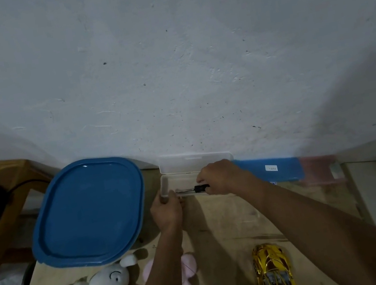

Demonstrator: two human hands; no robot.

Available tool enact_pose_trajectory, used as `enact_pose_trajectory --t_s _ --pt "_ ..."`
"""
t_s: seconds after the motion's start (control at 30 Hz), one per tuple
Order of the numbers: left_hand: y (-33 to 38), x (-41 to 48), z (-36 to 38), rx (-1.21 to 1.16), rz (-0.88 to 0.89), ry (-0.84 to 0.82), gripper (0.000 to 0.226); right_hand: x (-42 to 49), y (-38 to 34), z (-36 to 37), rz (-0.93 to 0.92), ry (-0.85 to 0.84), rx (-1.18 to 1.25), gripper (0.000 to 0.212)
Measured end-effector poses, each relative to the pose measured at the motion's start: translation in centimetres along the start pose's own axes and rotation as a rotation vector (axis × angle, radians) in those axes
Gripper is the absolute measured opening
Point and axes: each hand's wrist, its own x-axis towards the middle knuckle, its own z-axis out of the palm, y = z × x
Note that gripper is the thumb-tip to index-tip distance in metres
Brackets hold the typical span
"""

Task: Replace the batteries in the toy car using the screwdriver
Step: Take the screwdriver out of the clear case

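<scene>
The right hand (221, 178) closes around a black-handled screwdriver (191, 190) over a clear plastic case (168, 183). The left hand (167, 208) grips the case's near corner.

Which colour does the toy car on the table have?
The toy car is shiny gold, seen in the head view.
</scene>
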Motion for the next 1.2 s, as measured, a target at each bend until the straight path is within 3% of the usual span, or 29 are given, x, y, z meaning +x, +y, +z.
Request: enact_pose_trajectory --t_s 0.1,0.17,0.3,0.47,0.57,0.63,0.77,0.87,1.0,1.2 --pt "-0.1 0.1 0.0 0.004 -0.006 -0.005 0.037 -0.7 0.2 -0.2 0.075 0.047 0.04 0.038" --pt "0.0 0.3 0.0 0.023 -0.021 -0.005 0.038 -2.2 0.6 -0.5 0.146 0.121 0.225 0.031" --pt "0.4 0.2 0.0 0.034 -0.066 -0.006 0.041 -6.7 0.8 -0.4 0.287 0.308 0.803 0.013" --pt "1.8 -1.6 0.3 -0.037 -0.121 0.007 0.05 -11.5 -1.4 1.2 0.543 0.456 1.535 0.031" --pt "2.3 -4.2 0.6 -0.089 -0.083 -0.004 0.063 -14.2 -2.4 2.8 0.599 0.458 1.893 0.033" --pt "2.4 -6.9 0.7 -0.059 -0.043 -0.095 0.059 -16.8 -2.9 4.0 0.585 0.474 1.937 0.027" --pt "0.1 -12.3 0.6 0.297 0.177 -0.413 0.035 -22.2 -3.8 6.6 0.648 0.533 1.799 0.022" --pt "-4.1 -16.0 0.8 0.613 0.259 -0.597 0.046 -25.2 -4.2 8.8 0.764 0.581 1.671 0.017" --pt "-8.8 -19.6 1.0 0.812 0.19 -0.62 0.089 -28.0 -4.3 11.1 0.886 0.65 1.663 0.015" --pt "-11.0 -22.8 2.4 0.92 0.299 -0.502 0.101 -29.3 -3.0 15.4 0.922 0.536 1.517 0.019"
